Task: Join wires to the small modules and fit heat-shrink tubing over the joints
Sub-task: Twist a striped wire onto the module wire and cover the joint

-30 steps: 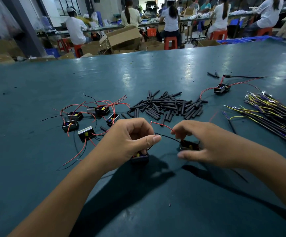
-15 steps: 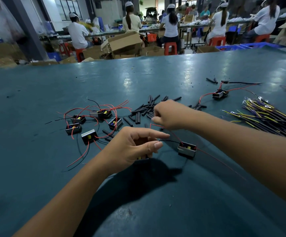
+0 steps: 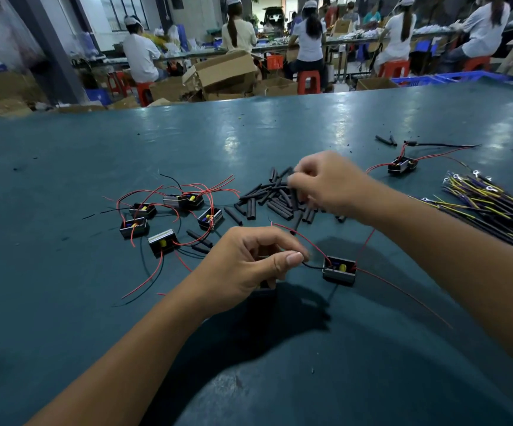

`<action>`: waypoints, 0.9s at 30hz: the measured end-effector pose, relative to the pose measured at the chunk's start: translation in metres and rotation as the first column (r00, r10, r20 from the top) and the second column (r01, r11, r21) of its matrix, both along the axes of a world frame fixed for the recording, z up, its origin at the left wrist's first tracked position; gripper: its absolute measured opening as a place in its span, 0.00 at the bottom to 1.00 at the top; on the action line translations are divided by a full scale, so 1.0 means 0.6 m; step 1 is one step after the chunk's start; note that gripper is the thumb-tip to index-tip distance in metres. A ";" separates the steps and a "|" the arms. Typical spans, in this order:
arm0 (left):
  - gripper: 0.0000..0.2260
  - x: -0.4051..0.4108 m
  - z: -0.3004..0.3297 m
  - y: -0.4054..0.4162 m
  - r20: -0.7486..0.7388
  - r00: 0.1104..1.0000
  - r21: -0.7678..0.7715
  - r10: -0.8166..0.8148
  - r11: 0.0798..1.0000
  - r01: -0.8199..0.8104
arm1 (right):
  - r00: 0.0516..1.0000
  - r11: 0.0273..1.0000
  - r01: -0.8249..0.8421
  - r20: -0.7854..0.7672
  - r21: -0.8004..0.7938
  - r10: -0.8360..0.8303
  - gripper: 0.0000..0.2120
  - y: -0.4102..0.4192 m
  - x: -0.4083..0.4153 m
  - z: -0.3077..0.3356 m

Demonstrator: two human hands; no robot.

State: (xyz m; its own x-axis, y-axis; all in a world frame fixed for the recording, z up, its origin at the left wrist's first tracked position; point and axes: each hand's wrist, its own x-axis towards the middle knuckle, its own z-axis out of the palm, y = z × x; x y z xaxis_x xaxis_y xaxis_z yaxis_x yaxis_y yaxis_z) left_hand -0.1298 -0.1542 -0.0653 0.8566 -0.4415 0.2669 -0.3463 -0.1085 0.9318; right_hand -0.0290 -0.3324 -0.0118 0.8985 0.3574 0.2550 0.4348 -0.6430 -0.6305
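At bench centre, tube-fetching step under way.

Near 6 o'clock on the bench (image 3: 64, 302), small module (image 3: 339, 270) lying flat, open face up, long axis running 9 to 3; black lead (image 3: 312, 266) pointing toward 9, pinched between thumb and forefinger of left hand (image 3: 249, 269). Up at 12, right hand (image 3: 329, 182) curled over heat-shrink pile (image 3: 273, 201), blurred; cannot tell whether pinching a tube yet. Tubes lying mostly 10 to 4. Next, by judgement: single tube lifted, bore lined with lead tip, slid on. Waiting modules (image 3: 169, 216) at 9; terminal wires (image 3: 494, 207) at 3.
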 end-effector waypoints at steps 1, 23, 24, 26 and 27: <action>0.07 0.000 -0.001 -0.002 -0.019 1.000 -0.012 -0.007 1.000 0.007 | 0.999 0.987 -0.017 -0.037 0.160 0.023 0.11 -0.020 -0.022 0.006; 0.14 -0.003 -0.011 -0.026 0.073 0.991 0.050 0.110 0.992 -0.113 | 0.974 0.753 -0.214 0.194 0.622 0.116 0.03 -0.049 -0.146 -0.050; 0.14 -0.003 -0.011 -0.026 0.074 0.991 0.048 0.113 0.992 -0.117 | 0.974 0.758 -0.212 0.193 0.616 0.116 0.03 -0.048 -0.146 -0.052; 0.12 -0.003 -0.011 -0.026 0.071 0.990 0.042 0.121 0.991 -0.124 | 0.975 0.772 -0.206 0.192 0.602 0.111 0.03 -0.046 -0.145 -0.055; 0.11 -0.003 -0.012 -0.025 0.066 0.990 0.039 0.123 0.991 -0.125 | 0.976 0.777 -0.202 0.190 0.595 0.108 0.03 -0.045 -0.144 -0.057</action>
